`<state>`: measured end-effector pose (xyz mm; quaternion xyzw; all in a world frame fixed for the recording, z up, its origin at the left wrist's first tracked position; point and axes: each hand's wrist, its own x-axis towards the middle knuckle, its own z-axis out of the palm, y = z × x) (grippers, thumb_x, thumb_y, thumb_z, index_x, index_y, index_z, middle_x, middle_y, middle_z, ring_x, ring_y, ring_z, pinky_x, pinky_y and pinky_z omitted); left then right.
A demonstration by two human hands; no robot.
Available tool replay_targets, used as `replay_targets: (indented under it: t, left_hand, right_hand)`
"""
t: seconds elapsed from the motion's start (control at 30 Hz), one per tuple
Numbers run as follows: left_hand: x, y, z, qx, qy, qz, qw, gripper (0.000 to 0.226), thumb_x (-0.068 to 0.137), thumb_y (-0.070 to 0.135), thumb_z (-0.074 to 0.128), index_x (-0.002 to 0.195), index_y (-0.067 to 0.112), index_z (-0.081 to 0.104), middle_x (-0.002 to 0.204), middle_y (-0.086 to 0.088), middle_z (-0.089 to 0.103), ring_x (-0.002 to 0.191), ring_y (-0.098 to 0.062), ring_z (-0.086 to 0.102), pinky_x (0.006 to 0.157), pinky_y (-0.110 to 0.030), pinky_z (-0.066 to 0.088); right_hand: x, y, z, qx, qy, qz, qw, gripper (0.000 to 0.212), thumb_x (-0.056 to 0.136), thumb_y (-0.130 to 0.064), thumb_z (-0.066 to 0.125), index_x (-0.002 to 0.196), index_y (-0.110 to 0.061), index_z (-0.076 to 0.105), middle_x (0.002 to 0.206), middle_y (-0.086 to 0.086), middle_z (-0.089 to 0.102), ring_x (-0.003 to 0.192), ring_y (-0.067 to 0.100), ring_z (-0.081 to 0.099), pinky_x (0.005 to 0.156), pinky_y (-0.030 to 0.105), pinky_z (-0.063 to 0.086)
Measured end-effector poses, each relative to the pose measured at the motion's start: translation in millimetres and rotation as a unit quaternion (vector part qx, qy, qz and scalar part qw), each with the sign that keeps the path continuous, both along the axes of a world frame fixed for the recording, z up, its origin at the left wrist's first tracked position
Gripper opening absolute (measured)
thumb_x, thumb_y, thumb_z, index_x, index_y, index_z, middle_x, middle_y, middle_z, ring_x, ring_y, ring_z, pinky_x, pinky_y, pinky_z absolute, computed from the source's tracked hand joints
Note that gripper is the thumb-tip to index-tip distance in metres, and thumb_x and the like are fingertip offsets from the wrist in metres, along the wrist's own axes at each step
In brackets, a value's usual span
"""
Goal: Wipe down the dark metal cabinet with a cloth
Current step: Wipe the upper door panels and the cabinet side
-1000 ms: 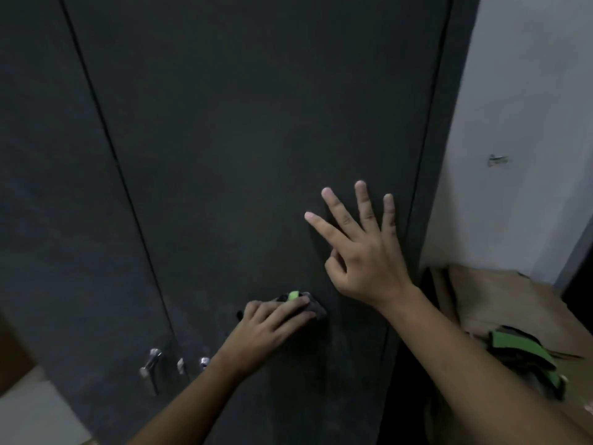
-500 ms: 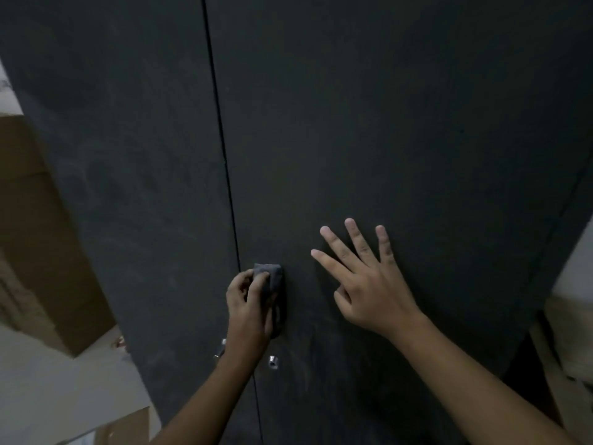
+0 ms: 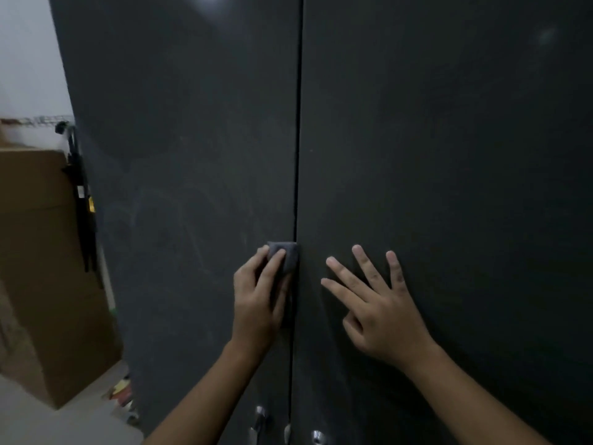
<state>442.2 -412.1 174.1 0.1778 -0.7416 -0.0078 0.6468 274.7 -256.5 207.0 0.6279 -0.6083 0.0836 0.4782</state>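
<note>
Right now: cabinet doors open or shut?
Shut. Both doors lie flush, only a thin dark seam between them; the left hand holds the cloth at it.

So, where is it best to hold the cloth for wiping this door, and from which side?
Its outer face, from the front: the cloth is a small folded pad lying flat against the cabinet, so fingers of the left hand curled over it probably work best.

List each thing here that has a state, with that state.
Left door, shut.
Right door, shut.
Cloth, wadded, pressed on the left door at its inner edge.
Left hand, holds the cloth.
Right hand, flat on the right door, fingers spread.
Box, upright beside the left door.
</note>
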Motion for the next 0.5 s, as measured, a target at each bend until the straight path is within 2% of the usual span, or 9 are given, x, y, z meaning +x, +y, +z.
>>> replay_targets:
  t: [0.07, 0.13, 0.23, 0.33, 0.4, 0.5]
  left_hand:
    - [5.9, -16.1, 8.6, -0.047, -0.021, -0.007, 0.999, 0.043, 0.091, 0.015, 0.067, 0.132, 0.006, 0.059, 0.133, -0.018, 0.050, 0.126, -0.020, 0.044, 0.103, -0.037, 0.046]
    - [9.1, -26.7, 29.4, -0.081, -0.010, -0.010, 0.997, 0.041, 0.091, 0.013, 0.068, 0.131, 0.006, 0.061, 0.131, -0.015, 0.051, 0.121, -0.022, 0.048, 0.100, -0.037, 0.048]
    - [5.8, -28.8, 65.8, -0.068, 0.036, -0.025, 0.997, 0.040, 0.091, 0.014, 0.064, 0.130, 0.007, 0.062, 0.128, -0.013, 0.052, 0.116, -0.025, 0.050, 0.100, -0.034, 0.045]
    - [-0.9, -30.3, 83.5, -0.069, 0.059, -0.023, 0.996, 0.041, 0.089, 0.011, 0.067, 0.129, 0.007, 0.062, 0.125, -0.015, 0.055, 0.113, -0.024, 0.050, 0.103, -0.024, 0.039]
    - [1.8, -38.4, 86.7, -0.118, 0.041, -0.023, 0.992, 0.038, 0.089, 0.012, 0.067, 0.127, 0.005, 0.064, 0.124, -0.015, 0.056, 0.108, -0.024, 0.051, 0.102, -0.021, 0.039]
    - [13.5, -59.3, 102.1, -0.214, -0.008, -0.012, 0.977, 0.032, 0.094, 0.016, 0.064, 0.124, 0.005, 0.067, 0.120, -0.016, 0.059, 0.103, -0.027, 0.056, 0.096, -0.029, 0.047]
  right_hand:
    - [1.0, -4.5, 1.3, -0.015, 0.001, 0.005, 1.000, 0.059, 0.080, -0.031, 0.053, 0.138, -0.029, 0.058, 0.159, -0.004, 0.034, 0.152, 0.029, 0.019, 0.119, 0.065, 0.009]
    - [3.8, -8.3, 2.9, -0.020, 0.003, 0.006, 1.000, 0.057, 0.079, -0.031, 0.054, 0.135, -0.029, 0.060, 0.159, -0.005, 0.035, 0.152, 0.029, 0.021, 0.118, 0.065, 0.010]
    - [10.4, -14.3, 6.5, -0.002, 0.012, -0.001, 1.000, 0.056, 0.078, -0.034, 0.054, 0.134, -0.031, 0.060, 0.160, -0.004, 0.034, 0.152, 0.030, 0.020, 0.117, 0.067, 0.010]
    - [13.5, -18.6, 18.4, 0.013, 0.018, -0.001, 1.000, 0.058, 0.079, -0.035, 0.052, 0.137, -0.031, 0.057, 0.162, -0.003, 0.030, 0.153, 0.026, 0.017, 0.119, 0.063, 0.011]
    - [15.3, -20.8, 35.5, -0.005, 0.006, 0.005, 1.000, 0.061, 0.079, -0.032, 0.053, 0.140, -0.028, 0.055, 0.162, -0.001, 0.029, 0.153, 0.024, 0.018, 0.120, 0.058, 0.014]
    - [19.2, -24.1, 68.4, -0.034, -0.002, 0.005, 0.999, 0.063, 0.079, -0.029, 0.053, 0.142, -0.026, 0.055, 0.162, 0.001, 0.030, 0.152, 0.024, 0.019, 0.119, 0.058, 0.018]
